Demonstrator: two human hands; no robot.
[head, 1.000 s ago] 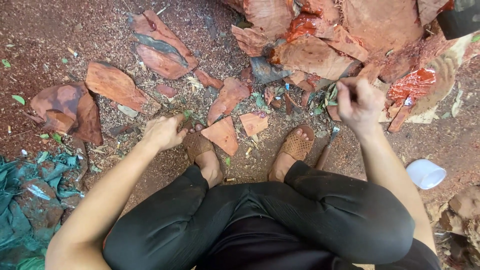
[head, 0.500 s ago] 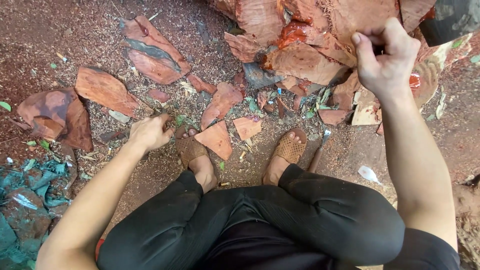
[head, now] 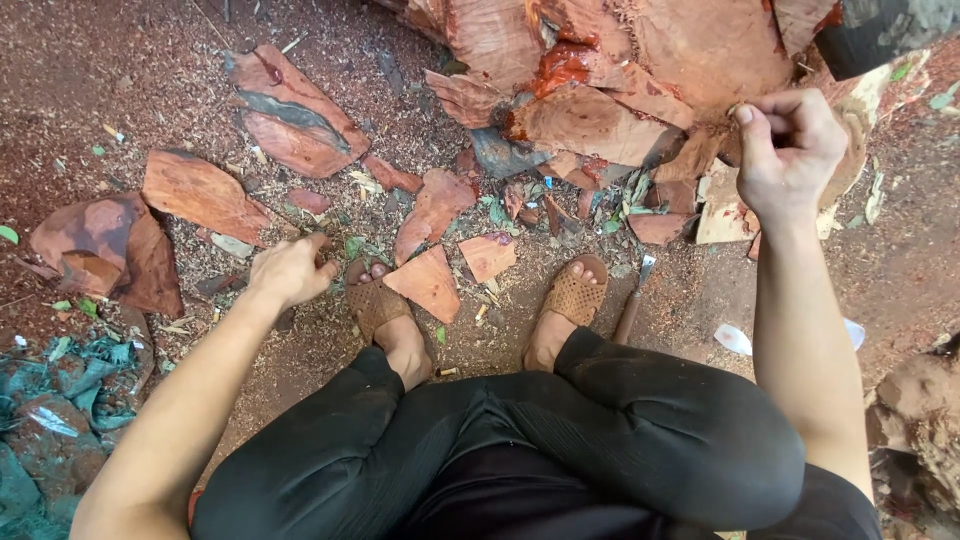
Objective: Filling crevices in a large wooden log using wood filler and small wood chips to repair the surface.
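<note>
I squat in black trousers and woven brown sandals (head: 572, 295) on red, sawdust-covered ground. My left hand (head: 288, 270) rests low beside my left foot, fingers loosely curled and holding nothing, close to a triangular red wood chip (head: 428, 283). My right hand (head: 788, 150) is raised in a fist in front of a big red-barked log (head: 640, 70). It seems to grip the handle of a tool whose dark metal head (head: 890, 35) shows just above it; the handle itself is hidden in the fist.
Flat slabs of red bark (head: 290, 110) and wood (head: 200, 192) lie scattered at left and centre. A small wooden-handled tool (head: 634, 305) lies by my right foot. Crumpled green netting (head: 50, 420) sits at lower left, white scraps (head: 735, 338) at right.
My right hand rose from down by the chips up to the log and then shifted right, and the dark tool head came into view. My left hand stayed by the foot.
</note>
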